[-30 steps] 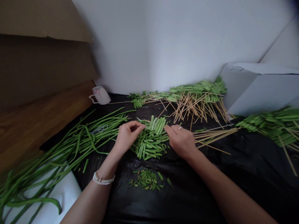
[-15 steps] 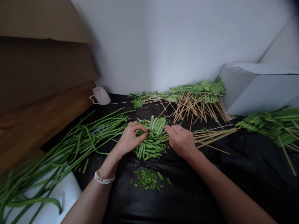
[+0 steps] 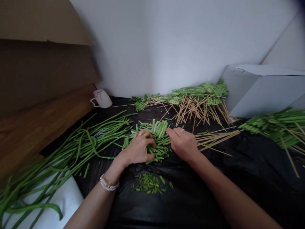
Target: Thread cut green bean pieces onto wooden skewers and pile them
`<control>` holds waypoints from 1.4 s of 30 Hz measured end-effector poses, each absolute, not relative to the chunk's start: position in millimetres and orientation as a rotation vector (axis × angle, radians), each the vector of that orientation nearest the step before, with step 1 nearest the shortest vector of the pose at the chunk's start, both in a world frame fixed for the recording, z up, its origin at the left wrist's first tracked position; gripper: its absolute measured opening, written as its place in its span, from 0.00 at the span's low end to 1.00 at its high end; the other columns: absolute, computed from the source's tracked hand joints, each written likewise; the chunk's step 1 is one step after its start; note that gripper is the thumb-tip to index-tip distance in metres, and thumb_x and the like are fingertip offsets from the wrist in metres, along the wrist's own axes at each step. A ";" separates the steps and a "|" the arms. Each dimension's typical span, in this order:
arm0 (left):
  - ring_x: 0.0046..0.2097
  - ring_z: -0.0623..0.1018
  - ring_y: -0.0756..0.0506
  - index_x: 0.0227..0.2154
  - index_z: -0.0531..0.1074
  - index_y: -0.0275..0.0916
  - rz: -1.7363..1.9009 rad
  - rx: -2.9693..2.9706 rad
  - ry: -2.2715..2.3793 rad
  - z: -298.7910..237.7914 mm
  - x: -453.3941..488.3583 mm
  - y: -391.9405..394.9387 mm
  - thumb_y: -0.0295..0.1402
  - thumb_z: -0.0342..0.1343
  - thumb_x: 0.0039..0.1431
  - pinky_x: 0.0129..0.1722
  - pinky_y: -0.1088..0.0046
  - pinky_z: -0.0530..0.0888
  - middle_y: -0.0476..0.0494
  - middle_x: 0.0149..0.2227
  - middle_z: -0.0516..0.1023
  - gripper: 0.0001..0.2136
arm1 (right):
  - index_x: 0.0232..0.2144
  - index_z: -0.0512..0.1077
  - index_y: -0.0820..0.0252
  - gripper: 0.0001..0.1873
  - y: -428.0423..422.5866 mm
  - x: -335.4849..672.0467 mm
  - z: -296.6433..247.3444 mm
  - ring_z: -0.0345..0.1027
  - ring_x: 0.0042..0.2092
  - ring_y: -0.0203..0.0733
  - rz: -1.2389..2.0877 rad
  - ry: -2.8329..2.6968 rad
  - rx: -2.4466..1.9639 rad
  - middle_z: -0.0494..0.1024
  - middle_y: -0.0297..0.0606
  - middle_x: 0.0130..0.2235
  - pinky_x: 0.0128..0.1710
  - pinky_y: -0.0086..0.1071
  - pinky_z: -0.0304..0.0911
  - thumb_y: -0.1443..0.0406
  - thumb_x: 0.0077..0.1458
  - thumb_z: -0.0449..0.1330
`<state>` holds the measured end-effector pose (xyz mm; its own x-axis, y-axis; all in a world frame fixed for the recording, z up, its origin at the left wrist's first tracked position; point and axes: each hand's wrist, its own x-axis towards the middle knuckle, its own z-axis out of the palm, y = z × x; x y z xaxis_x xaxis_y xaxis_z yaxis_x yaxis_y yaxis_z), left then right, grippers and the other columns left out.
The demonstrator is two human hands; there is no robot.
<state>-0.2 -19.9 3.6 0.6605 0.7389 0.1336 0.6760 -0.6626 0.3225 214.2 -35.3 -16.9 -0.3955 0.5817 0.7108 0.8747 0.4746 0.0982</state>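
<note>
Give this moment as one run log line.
left hand: curled over cut green bean pieces; right hand: curled beside pale green bean row; nearby: thin tan wooden sticks, pink and white mug

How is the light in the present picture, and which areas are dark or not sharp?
Head view: dim light, brightest on the white wall; head view: the brown cardboard at left is dark, and the wooden surface below it looks blurred; head view: the cut green pieces look fairly sharp.

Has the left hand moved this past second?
Yes: against the mug, the left hand has moved right and down in view, onto the cut green pieces.
</note>
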 end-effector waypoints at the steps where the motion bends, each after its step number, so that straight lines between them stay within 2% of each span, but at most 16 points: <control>1: 0.47 0.66 0.38 0.31 0.75 0.42 0.364 2.637 1.142 3.1 1.0 -20.6 0.33 0.61 0.44 0.47 0.57 0.60 0.44 0.40 0.69 0.08 | 0.40 0.73 0.63 0.15 -35.4 214.1 -16.9 0.60 0.33 0.38 -0.623 -2.120 -1.202 0.71 0.36 0.28 0.31 0.32 0.54 0.73 0.57 0.49; 8: 0.46 0.66 0.40 0.29 0.71 0.40 0.513 2.557 1.132 -0.7 6.2 -19.1 0.26 0.57 0.45 0.48 0.59 0.62 0.44 0.39 0.70 0.06 | 0.40 0.73 0.64 0.14 -35.1 214.0 -16.9 0.61 0.33 0.38 -0.631 -2.111 -1.183 0.71 0.35 0.28 0.32 0.32 0.54 0.73 0.58 0.49; 12: 0.44 0.69 0.42 0.31 0.70 0.39 0.756 2.425 1.077 0.4 6.8 -15.5 0.26 0.55 0.51 0.50 0.60 0.62 0.45 0.36 0.72 0.05 | 0.41 0.73 0.64 0.14 -34.8 214.8 -15.6 0.61 0.31 0.37 -0.664 -2.042 -1.172 0.71 0.35 0.27 0.31 0.32 0.53 0.73 0.58 0.50; 17: 0.43 0.72 0.44 0.34 0.71 0.39 1.048 2.122 1.118 -2.9 3.9 -7.7 0.30 0.56 0.56 0.47 0.64 0.66 0.44 0.37 0.75 0.03 | 0.42 0.73 0.64 0.14 -34.3 216.5 -14.2 0.61 0.31 0.36 -0.690 -1.927 -1.172 0.72 0.34 0.28 0.31 0.30 0.52 0.72 0.59 0.50; 20: 0.39 0.75 0.47 0.33 0.73 0.38 1.263 1.776 1.176 -6.7 -0.2 -0.9 0.32 0.60 0.53 0.43 0.68 0.70 0.45 0.35 0.76 0.05 | 0.42 0.73 0.64 0.14 -34.6 215.9 -13.9 0.61 0.31 0.35 -0.682 -1.925 -1.177 0.72 0.35 0.28 0.31 0.30 0.52 0.72 0.59 0.49; 23: 0.37 0.76 0.48 0.35 0.76 0.37 1.401 1.314 1.114 -8.2 -5.0 5.0 0.34 0.65 0.49 0.41 0.70 0.72 0.45 0.34 0.79 0.11 | 0.41 0.73 0.64 0.14 -35.4 214.1 -15.1 0.61 0.31 0.36 -0.683 -1.980 -1.160 0.71 0.34 0.27 0.31 0.30 0.53 0.73 0.58 0.49; 28: 0.37 0.78 0.50 0.35 0.78 0.35 1.363 0.841 0.929 -6.5 -10.0 8.6 0.32 0.69 0.43 0.41 0.74 0.74 0.44 0.36 0.81 0.14 | 0.42 0.73 0.65 0.15 -36.0 210.9 -18.7 0.61 0.32 0.36 -0.637 -2.074 -1.133 0.72 0.35 0.29 0.32 0.30 0.54 0.74 0.57 0.49; 42: 0.36 0.78 0.51 0.36 0.79 0.35 1.314 0.861 0.880 -1.5 -6.8 4.2 0.30 0.68 0.45 0.38 0.77 0.75 0.43 0.35 0.82 0.12 | 0.41 0.73 0.66 0.15 -36.0 209.1 -19.7 0.61 0.32 0.37 -0.619 -2.098 -1.132 0.71 0.35 0.28 0.32 0.31 0.53 0.74 0.57 0.49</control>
